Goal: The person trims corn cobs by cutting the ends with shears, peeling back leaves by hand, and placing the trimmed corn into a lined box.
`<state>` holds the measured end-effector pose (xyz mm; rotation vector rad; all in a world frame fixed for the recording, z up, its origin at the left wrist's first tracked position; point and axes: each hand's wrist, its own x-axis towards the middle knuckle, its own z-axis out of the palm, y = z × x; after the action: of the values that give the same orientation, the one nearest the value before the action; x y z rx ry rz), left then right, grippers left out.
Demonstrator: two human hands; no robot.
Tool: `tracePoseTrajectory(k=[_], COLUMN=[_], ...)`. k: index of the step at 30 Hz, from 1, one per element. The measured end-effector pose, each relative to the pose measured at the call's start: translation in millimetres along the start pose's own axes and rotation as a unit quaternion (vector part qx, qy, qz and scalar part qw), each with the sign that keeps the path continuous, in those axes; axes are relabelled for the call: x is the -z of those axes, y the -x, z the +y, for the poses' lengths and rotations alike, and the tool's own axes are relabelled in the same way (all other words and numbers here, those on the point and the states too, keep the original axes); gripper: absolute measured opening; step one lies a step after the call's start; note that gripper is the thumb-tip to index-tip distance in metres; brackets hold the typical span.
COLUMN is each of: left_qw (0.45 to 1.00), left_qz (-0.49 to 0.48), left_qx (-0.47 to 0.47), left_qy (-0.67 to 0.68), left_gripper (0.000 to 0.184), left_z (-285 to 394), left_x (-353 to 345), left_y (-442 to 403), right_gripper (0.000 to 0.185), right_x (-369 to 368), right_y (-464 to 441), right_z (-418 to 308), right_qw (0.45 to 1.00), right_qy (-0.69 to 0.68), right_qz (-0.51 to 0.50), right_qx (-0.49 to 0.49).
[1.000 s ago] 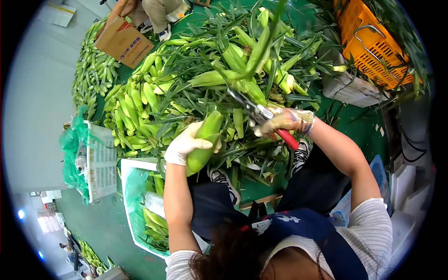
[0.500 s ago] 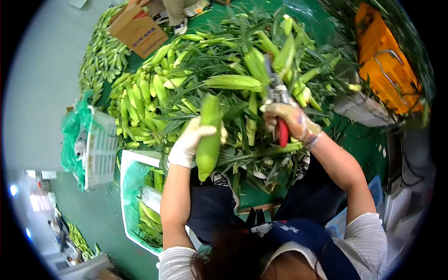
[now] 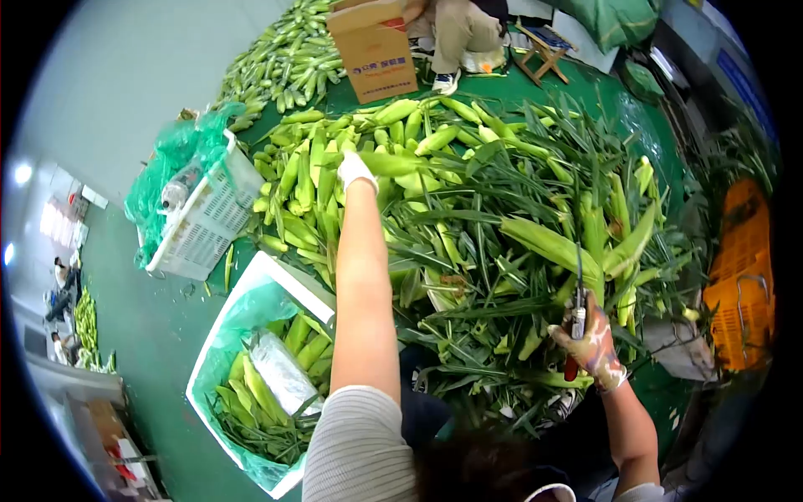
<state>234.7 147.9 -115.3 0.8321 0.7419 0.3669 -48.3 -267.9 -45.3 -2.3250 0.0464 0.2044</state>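
My left hand, in a white glove, is stretched out over the heap of green corn ears. A light green ear lies right beside it; its fingers are mostly hidden, so I cannot tell whether it grips anything. Lower right, my right hand, in a stained patterned glove, is closed around pruning shears with a red handle, blades pointing up. Just above the shears a large leafy ear slants across the stalks and long leaves.
A white box lined with green plastic holds corn and a clear wrapped bundle. Behind it stands a white crate with green netting. A cardboard box, a seated person and a wooden stool are farther back; an orange crate is right.
My left hand has moved from near my lap forward to the corn heap, away from the ear's earlier place. My right hand still grips the shears. The view has turned left.
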Motion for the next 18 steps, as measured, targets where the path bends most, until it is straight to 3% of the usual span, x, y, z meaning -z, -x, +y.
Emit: tracePoseTrajectory(k=[2,3,4,6,8,15,18], left_qw=[0.999,0.999,0.995,0.985,0.976,0.951,0.943], left_qz=[0.032,0.021,-0.076,-0.049,-0.108,-0.18,-0.184], left_qx=[0.018,-0.017,-0.002,-0.044,-0.037,-0.076,-0.096], left_qy=[0.013,-0.029,-0.071,-0.16,-0.187,-0.241,-0.261], left_gripper=[0.054,0.045,0.044,0.051,0.058,0.056,0.052], left_z=[-11,-18,-19,-14,-6,11,18], left_x=[2,5,21,42,70,77,73], left_y=[-37,-35,-37,-24,-33,-44,-28], right_gripper=[0.052,0.051,0.051,0.051,0.052,0.053,0.055], right_x=[-6,-8,-8,-11,-18,-25,-17], right_y=[-3,-4,-5,-7,-8,-14,-16], right_z=[-3,-6,-8,-13,-11,-3,-11], right_qw=[0.997,0.996,0.997,0.996,0.997,0.998,0.993], right_qy=[0.019,0.021,0.028,0.047,0.026,0.001,0.044], right_qz=[0.063,0.075,0.066,0.059,0.055,0.057,0.086], right_qx=[0.026,0.041,0.043,0.054,0.055,0.029,0.071])
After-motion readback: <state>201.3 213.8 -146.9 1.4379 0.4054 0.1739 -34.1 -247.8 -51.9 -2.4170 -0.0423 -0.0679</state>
